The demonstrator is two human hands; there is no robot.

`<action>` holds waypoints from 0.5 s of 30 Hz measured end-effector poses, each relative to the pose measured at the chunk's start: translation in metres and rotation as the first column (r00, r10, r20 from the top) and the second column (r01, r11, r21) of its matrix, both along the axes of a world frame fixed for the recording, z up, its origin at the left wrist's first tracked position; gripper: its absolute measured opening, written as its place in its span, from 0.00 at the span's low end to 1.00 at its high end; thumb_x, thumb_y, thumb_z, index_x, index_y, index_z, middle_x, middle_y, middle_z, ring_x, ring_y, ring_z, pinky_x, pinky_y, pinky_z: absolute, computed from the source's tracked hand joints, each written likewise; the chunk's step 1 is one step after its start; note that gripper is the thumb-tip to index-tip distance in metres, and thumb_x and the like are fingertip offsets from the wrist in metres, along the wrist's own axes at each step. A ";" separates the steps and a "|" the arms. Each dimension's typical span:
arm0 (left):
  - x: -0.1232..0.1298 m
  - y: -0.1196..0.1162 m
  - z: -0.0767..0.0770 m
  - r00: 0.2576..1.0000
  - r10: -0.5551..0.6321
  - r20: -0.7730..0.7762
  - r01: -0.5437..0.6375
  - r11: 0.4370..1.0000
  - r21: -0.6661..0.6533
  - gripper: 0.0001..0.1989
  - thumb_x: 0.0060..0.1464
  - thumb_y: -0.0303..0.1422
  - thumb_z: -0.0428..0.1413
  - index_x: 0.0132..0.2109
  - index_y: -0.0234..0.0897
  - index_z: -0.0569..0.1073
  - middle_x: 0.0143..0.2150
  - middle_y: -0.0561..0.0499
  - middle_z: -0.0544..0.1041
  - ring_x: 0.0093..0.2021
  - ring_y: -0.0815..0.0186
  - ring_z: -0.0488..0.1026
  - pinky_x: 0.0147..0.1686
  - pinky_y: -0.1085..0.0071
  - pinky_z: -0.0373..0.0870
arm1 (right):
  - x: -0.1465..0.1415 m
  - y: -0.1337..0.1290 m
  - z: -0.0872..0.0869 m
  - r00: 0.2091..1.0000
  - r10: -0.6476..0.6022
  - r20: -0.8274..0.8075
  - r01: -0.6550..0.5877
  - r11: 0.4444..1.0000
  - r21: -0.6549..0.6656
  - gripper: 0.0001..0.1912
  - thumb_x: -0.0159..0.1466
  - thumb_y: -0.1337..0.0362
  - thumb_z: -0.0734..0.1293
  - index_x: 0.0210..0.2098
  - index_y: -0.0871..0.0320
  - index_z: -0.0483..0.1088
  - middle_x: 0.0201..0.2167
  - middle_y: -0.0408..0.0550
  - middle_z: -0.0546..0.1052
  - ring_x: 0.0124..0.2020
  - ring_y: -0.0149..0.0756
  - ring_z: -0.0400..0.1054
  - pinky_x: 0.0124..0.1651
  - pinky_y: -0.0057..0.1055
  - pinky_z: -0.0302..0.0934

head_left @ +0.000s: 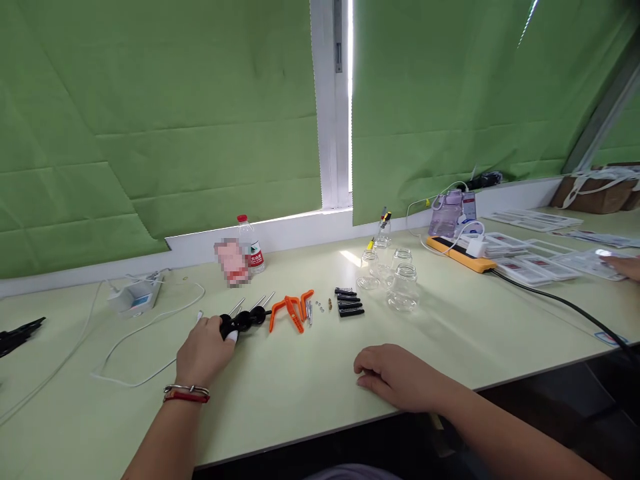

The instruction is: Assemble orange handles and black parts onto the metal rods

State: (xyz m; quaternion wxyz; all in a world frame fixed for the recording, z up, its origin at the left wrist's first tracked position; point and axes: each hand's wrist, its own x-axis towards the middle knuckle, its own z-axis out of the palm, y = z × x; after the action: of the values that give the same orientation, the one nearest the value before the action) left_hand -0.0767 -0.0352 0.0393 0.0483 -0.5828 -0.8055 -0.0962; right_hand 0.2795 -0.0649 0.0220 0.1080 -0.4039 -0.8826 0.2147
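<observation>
Left hand [204, 351]: thumb and fingers bent over the left end of a row of black round parts [244, 321], touching; can't tell if they actually grip. Right hand [393, 378]: fingers loosely curled, thumb apart from them, nothing visible between, resting near the front edge of the table [300, 393]. The black parts lie on the table, left of the orange plastic pieces [294, 315]. Further right: screws [309, 312], then black ribbed pieces [351, 305], then glass jars [403, 290]. Behind: water bottle [256, 257] near the wall, orange power strip [457, 255] at right.
</observation>
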 end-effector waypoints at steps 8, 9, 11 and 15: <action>0.038 0.026 0.004 0.895 -0.389 -0.219 0.396 0.918 -0.010 0.21 0.47 0.29 0.49 0.51 0.34 0.68 0.51 0.40 0.72 0.52 0.54 0.66 0.52 0.60 0.56 | -0.017 0.029 -0.008 0.999 -0.040 -0.003 0.040 0.994 0.098 0.07 0.62 0.65 0.61 0.36 0.59 0.70 0.38 0.48 0.72 0.36 0.35 0.66 0.38 0.30 0.58; 0.039 0.032 0.001 0.893 -0.394 -0.218 0.391 0.919 -0.058 0.23 0.47 0.28 0.50 0.53 0.34 0.66 0.50 0.40 0.72 0.52 0.54 0.66 0.52 0.60 0.55 | -0.018 0.035 -0.010 0.998 -0.055 -0.033 0.059 0.990 0.126 0.07 0.62 0.66 0.61 0.35 0.60 0.70 0.39 0.48 0.72 0.38 0.35 0.66 0.40 0.30 0.58; 0.039 0.042 -0.005 0.902 -0.381 -0.204 0.358 0.923 -0.140 0.26 0.47 0.28 0.50 0.56 0.35 0.64 0.47 0.41 0.74 0.50 0.54 0.68 0.50 0.60 0.55 | -0.020 0.049 -0.013 0.994 -0.082 -0.079 0.094 0.981 0.169 0.06 0.61 0.67 0.63 0.34 0.61 0.71 0.40 0.50 0.71 0.42 0.38 0.65 0.44 0.32 0.58; 0.034 0.055 -0.016 0.890 -0.379 -0.254 0.356 0.925 -0.133 0.22 0.47 0.29 0.49 0.52 0.35 0.68 0.39 0.43 0.77 0.45 0.53 0.70 0.50 0.56 0.53 | -0.029 0.079 -0.018 0.982 -0.139 -0.130 0.162 0.970 0.180 0.05 0.58 0.69 0.67 0.35 0.61 0.73 0.43 0.51 0.72 0.46 0.40 0.64 0.48 0.33 0.57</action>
State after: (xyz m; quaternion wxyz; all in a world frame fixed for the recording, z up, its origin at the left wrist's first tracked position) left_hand -0.0427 0.0194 0.0237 0.1164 -0.7338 -0.6692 0.0115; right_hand 0.2501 0.0144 0.0037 0.2131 -0.4445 -0.8580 0.1440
